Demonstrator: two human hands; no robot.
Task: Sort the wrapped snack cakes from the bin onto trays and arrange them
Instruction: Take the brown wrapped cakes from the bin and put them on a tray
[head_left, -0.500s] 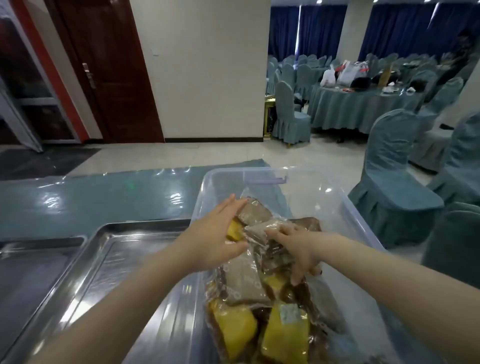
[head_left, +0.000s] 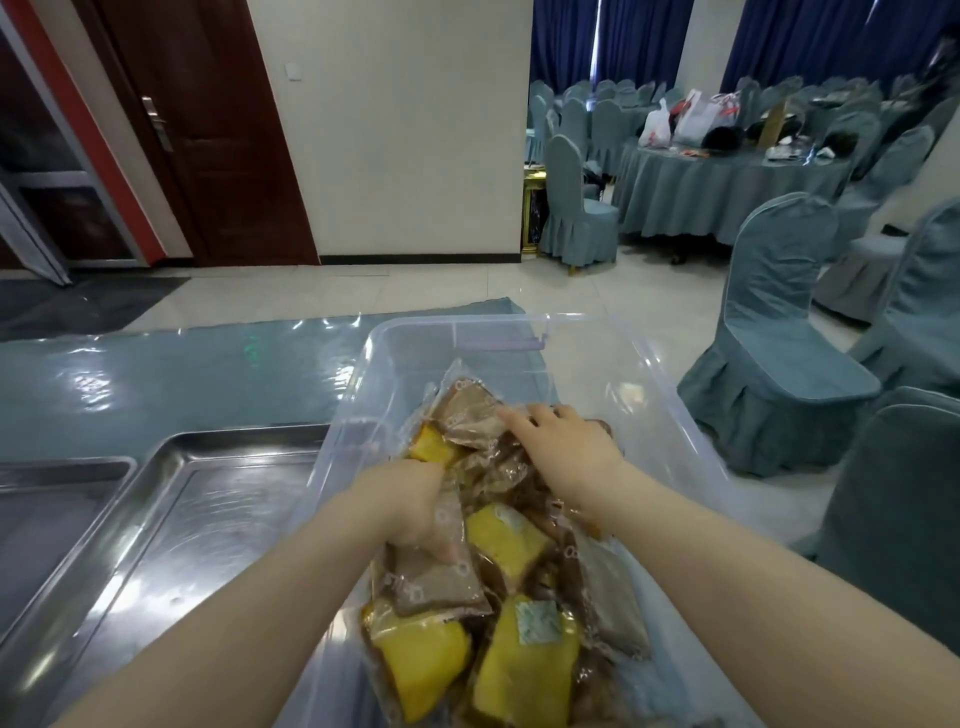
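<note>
A clear plastic bin (head_left: 649, 364) stands on the table and holds several wrapped snack cakes, some yellow (head_left: 511, 540) and some brown (head_left: 470, 410). My left hand (head_left: 410, 504) reaches down into the pile at the bin's left side, its fingers curled around a brown wrapped cake (head_left: 447, 530). My right hand (head_left: 561, 447) lies on the cakes at the far middle of the bin, fingers spread over a brown wrapper; its fingertips are partly hidden among the packets. Left of the bin lies a steel tray (head_left: 171, 519) with nothing on it.
A second steel tray (head_left: 47, 499) lies at the far left. The table has a glossy teal cover (head_left: 156, 384). Covered chairs (head_left: 779, 353) stand close on the right, with a round banquet table (head_left: 727, 182) beyond.
My left hand has pulled back toward me and dug down into the pile at the bin's left. My right hand has moved further away over the far cakes.
</note>
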